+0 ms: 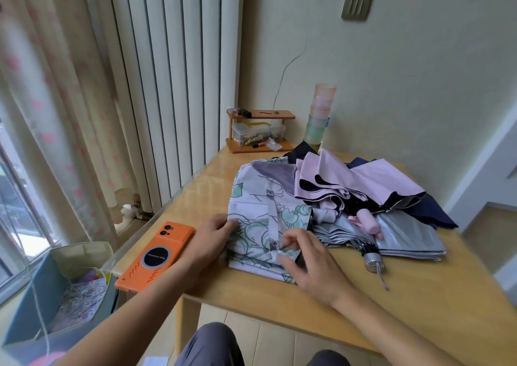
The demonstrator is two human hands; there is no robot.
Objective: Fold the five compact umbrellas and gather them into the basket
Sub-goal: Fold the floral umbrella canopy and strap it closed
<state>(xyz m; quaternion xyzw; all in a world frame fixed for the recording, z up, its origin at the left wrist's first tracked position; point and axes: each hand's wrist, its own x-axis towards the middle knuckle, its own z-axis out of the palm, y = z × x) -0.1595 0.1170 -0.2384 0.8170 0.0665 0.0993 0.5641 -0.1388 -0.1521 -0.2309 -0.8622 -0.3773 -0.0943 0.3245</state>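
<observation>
A white umbrella with a green and lilac print (257, 211) lies flattened on the wooden table (363, 304). My left hand (214, 235) holds its left edge, fingers curled onto the cloth. My right hand (305, 256) pinches a fold of the cloth near the strap (272, 220) at the front right corner. To the right lie a pink umbrella with a black lining (361, 183), a silver umbrella (402, 237) with a metal handle (373, 262), and a navy umbrella (436, 211). A blue basket (33, 304) stands on the floor at the lower left.
An orange phone (156, 256) lies on the table just left of my left hand. At the back stand a wooden rack with a plastic box (258, 131) and a stack of tinted cups (320, 113). Curtains and a radiator fill the left side.
</observation>
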